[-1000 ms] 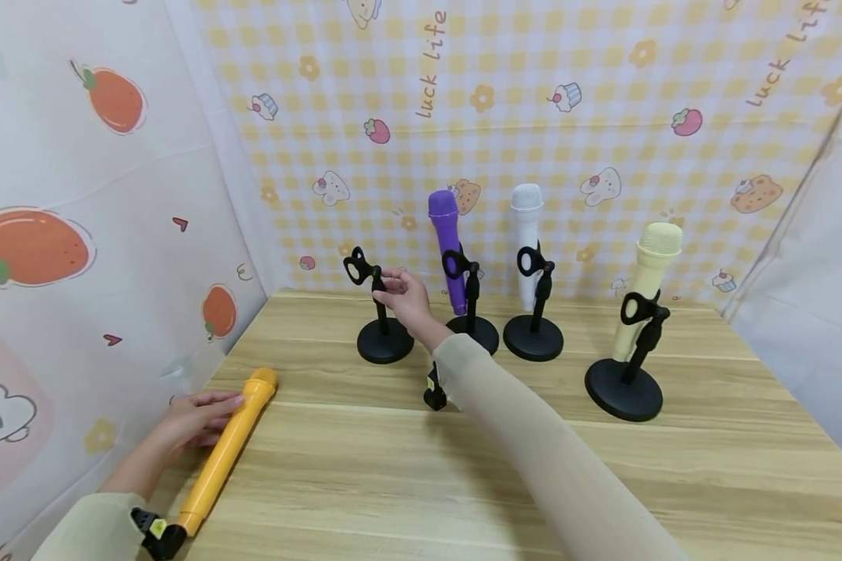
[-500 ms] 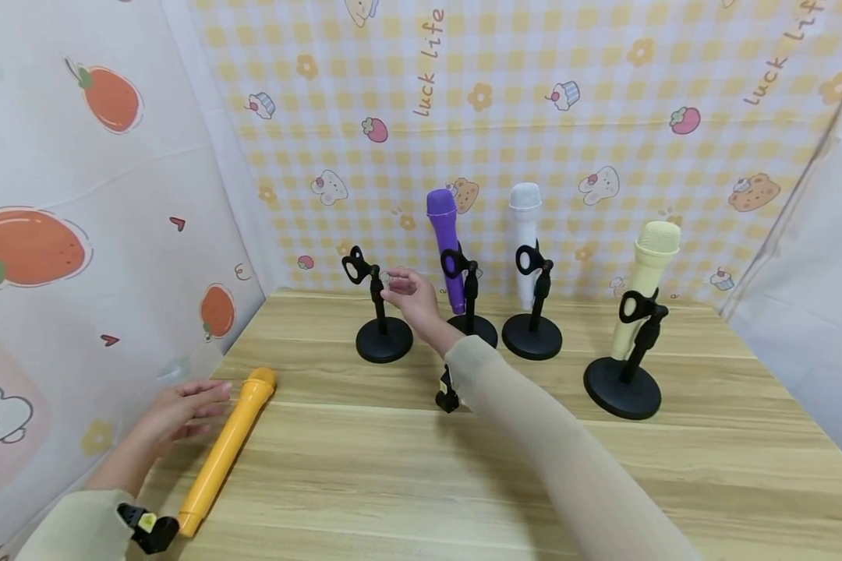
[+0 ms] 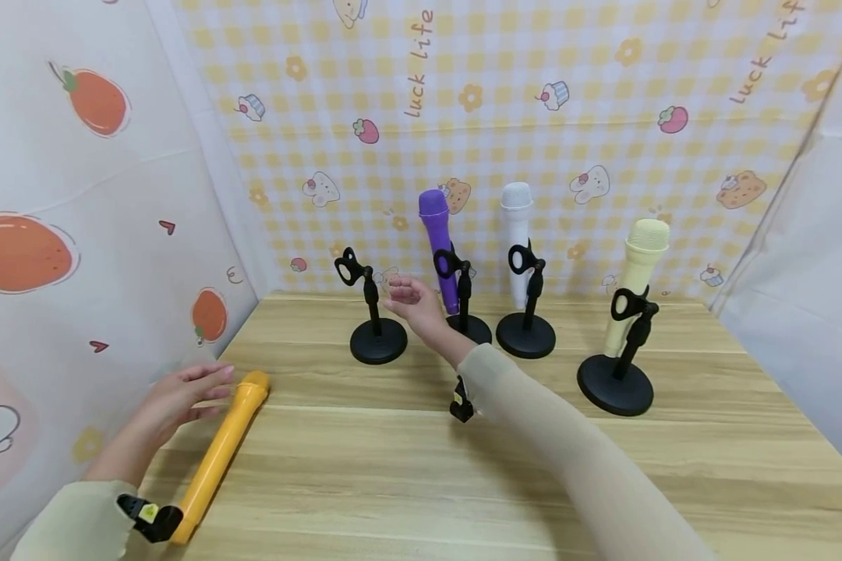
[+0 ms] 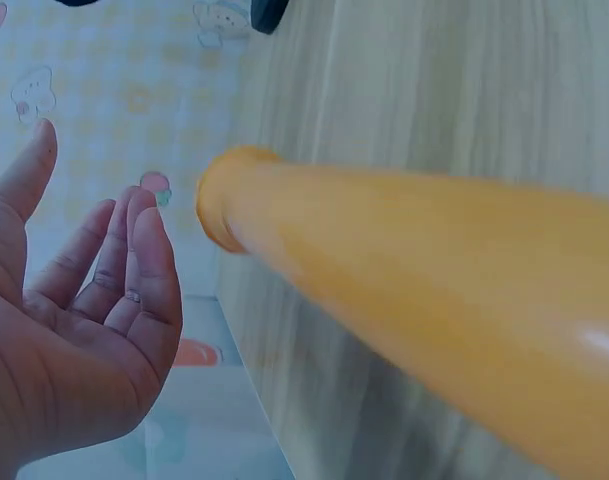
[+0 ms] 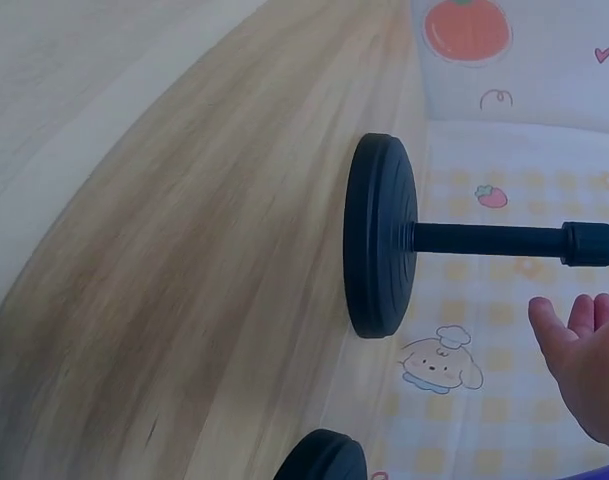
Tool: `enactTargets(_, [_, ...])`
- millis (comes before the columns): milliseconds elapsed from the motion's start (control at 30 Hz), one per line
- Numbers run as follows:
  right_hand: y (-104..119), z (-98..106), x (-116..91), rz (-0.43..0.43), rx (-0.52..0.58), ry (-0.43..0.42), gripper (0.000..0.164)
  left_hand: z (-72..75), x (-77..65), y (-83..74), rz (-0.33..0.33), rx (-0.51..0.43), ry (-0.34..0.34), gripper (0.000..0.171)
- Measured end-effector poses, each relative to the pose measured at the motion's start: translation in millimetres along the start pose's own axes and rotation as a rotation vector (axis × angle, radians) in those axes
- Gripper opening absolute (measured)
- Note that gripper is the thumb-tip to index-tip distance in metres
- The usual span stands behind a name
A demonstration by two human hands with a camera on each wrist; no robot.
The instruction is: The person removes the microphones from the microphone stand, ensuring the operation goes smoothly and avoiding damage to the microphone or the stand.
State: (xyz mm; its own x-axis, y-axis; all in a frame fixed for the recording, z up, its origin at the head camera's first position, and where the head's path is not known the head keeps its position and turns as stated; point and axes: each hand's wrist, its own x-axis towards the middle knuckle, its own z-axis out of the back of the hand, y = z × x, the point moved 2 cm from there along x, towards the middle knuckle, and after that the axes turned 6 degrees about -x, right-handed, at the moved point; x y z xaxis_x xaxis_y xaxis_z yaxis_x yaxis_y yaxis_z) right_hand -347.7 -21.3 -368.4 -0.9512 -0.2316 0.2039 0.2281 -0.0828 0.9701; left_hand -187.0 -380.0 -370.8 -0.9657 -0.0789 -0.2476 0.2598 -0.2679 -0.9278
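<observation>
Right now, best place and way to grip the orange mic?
Probably the upper handle of the orange mic, from its left, fingers and thumb around it. It lies lengthwise on the table, narrower there than at the head, and the open left hand is on that side, not touching.

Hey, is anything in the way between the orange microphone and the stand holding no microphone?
Nothing visible: in the head view, only tabletop lies between the orange microphone and that stand. The right hand is on the stand's other side.
</observation>
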Motion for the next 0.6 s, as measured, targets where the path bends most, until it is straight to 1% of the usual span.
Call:
enactTargets(67, [0.4, 2.5, -3.0, 0.002, -0.003, 0.009, 0.037, -4.7, 1.4, -4.5, -0.020, -0.007, 0.010, 0.071])
enactTargets(267, [0.1, 11.9, -10.7, -0.006, 0.001, 0.029, 0.038, -18.5, 4.0, -17.5, -0.054, -0.031, 0.031, 0.057])
enactTargets(467, [3.0, 22.1, -18.7, -0.003, 0.007, 0.017, 0.037, -36.3, 7.0, -29.1, -0.084, 0.000, 0.070, 0.063])
enactTargets(600, [6.2, 29.2, -26.0, 0.007, 0.006, 0.022, 0.035, -49.5, 8.7, -35.7, -0.088, -0.006, 0.078, 0.067])
